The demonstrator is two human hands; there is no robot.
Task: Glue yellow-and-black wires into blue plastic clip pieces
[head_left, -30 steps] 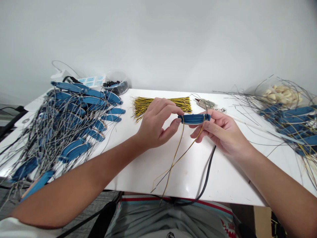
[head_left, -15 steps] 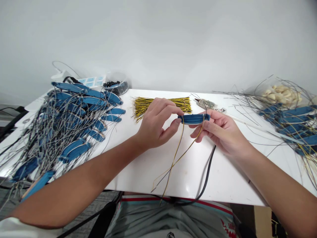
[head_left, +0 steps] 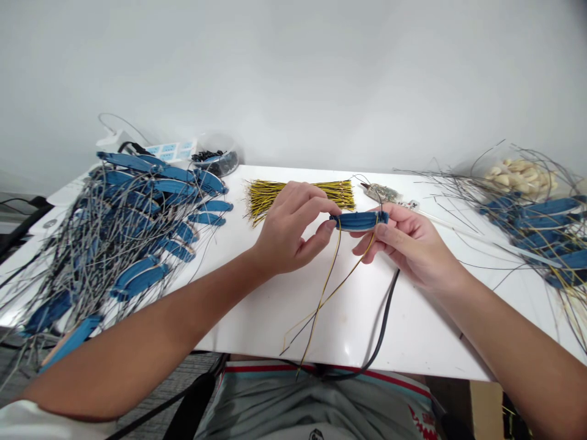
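A small blue curved piece [head_left: 356, 221], with yellow and black wires at both ends, is held level above the white table. My right hand [head_left: 406, 241] grips its right end between thumb and fingers. At its left end, my left hand [head_left: 298, 229] pinches with thumb and index finger, by the wire there. Two wires [head_left: 326, 287] hang down from the piece and cross before the table's front edge. Behind my left hand lies a bundle of yellow and black wires [head_left: 337, 194], partly covered by that hand.
Many blue pieces with grey wires [head_left: 132, 208] are heaped on the left, more blue pieces [head_left: 545, 220] on the right. A hot glue gun [head_left: 383, 192] lies behind my right hand. At the back stand a tub of black parts [head_left: 220, 160] and a bag of cream-coloured pieces [head_left: 523, 177].
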